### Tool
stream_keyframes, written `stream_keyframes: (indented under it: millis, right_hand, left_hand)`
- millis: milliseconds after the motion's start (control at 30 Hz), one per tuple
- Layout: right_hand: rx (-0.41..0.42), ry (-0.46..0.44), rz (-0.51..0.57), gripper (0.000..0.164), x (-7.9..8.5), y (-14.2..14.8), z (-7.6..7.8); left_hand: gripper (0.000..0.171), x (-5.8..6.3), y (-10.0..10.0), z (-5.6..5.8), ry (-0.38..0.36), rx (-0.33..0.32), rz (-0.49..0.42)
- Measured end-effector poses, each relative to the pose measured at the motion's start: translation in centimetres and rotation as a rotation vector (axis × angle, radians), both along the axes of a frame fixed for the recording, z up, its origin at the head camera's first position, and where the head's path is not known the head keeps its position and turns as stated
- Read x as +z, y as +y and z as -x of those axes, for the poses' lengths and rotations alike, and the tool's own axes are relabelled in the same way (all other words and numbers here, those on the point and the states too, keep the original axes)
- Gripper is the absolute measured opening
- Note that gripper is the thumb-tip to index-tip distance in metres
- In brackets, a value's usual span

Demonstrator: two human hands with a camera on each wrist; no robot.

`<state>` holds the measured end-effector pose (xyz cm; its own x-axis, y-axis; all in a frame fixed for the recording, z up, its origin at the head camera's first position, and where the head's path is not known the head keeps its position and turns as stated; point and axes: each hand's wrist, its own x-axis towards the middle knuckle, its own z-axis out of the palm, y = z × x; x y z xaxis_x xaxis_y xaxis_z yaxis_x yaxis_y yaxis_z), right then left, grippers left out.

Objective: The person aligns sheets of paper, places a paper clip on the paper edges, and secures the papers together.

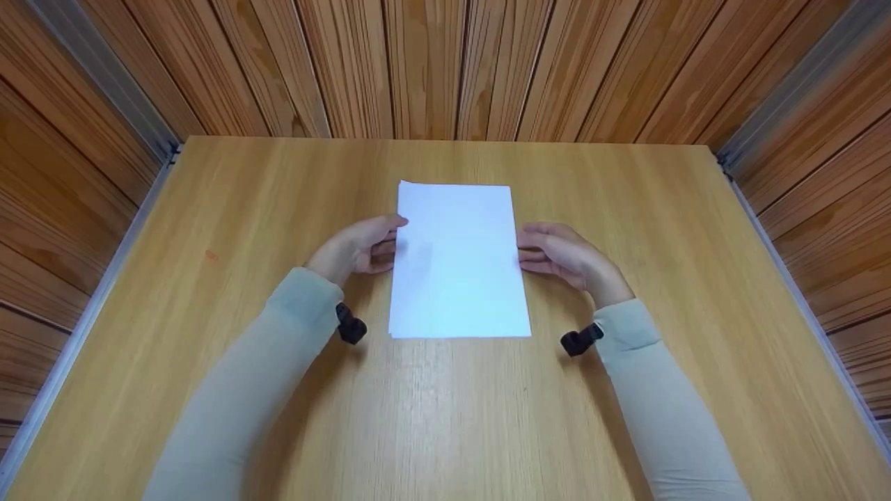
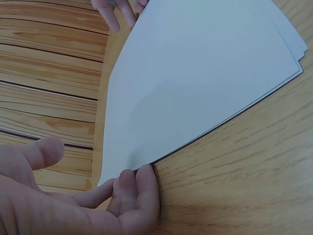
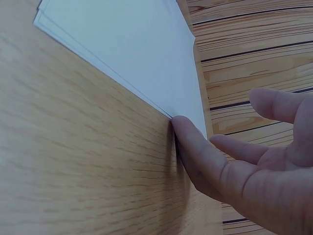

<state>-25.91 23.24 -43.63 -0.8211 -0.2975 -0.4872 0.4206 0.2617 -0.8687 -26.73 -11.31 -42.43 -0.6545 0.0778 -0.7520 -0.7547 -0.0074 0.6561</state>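
A small stack of white paper sheets lies on the wooden table, its longer sides running away from me. At the near end, the sheets' corners are slightly out of line in both wrist views. My left hand is at the stack's left edge, fingertips against it and thumb raised above the paper. On the opposite side my right hand touches the right edge with its fingertips, the thumb held up off the sheets. Neither hand pinches the paper.
The light wooden tabletop spreads around the stack. Wood-plank walls rise behind and at both sides, with grey metal strips along the table's sides. A black wrist camera sits at the left cuff, another at the right.
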Motion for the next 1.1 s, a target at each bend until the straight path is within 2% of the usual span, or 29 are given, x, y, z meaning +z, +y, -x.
stream_keyframes:
  millis: [200,433,767,1100]
  right_hand:
    - [0.002,-0.001,0.007,0.066,0.1,0.07,-0.06]
    - [-0.002,0.006,0.001,0.066,0.11,0.03,-0.1]
    - [0.012,0.016,-0.009,0.066,0.01,0.02,-0.12]
    - [0.009,0.02,-0.028,0.065,-0.01,0.01,-0.11]
  left_hand:
    - [0.057,-0.05,-0.06,0.06,0.003,0.013,-0.034]
    - [0.057,-0.11,-0.06,0.02,0.006,0.012,-0.027]
    - [0.064,-0.21,0.14,-0.26,0.059,-0.048,0.04]
    - [0.061,-0.47,-0.05,-0.51,0.086,-0.067,0.063]
